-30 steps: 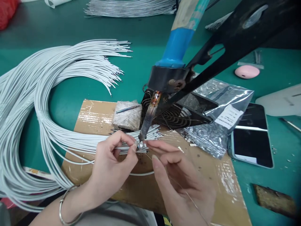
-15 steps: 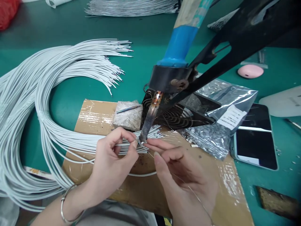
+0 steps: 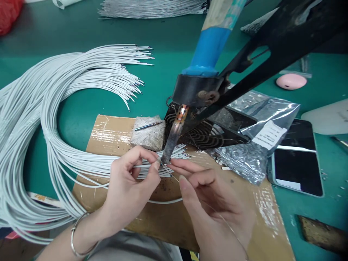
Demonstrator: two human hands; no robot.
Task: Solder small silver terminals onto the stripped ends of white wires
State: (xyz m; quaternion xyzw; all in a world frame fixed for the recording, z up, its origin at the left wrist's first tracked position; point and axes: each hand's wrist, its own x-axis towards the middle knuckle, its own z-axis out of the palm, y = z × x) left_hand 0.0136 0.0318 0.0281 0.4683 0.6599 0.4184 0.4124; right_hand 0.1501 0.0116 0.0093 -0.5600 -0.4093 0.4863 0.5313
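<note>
Our left hand (image 3: 132, 188) pinches a small part, mostly hidden, beside the tip of the soldering iron (image 3: 207, 54), which leans toward one o'clock. Our right hand (image 3: 217, 206) grips thin wire (image 3: 230, 227), running from that tip toward five o'clock. White cables (image 3: 50, 119) curve at nine.

Off to my right I can make out a phone (image 3: 297, 166) lying flat on the green table (image 3: 168, 81), pale reflections across its dark screen. Farther back I see a smooth pink egg-shaped object (image 3: 291, 82) beside a small clear bag (image 3: 295, 67). A whitish container (image 3: 327, 117) runs out of my view at the right edge. Nearer me, at lower right, lies a worn brown block (image 3: 323, 233). In the far left corner I get part of a crumpled red plastic bag (image 3: 10, 16).
</note>
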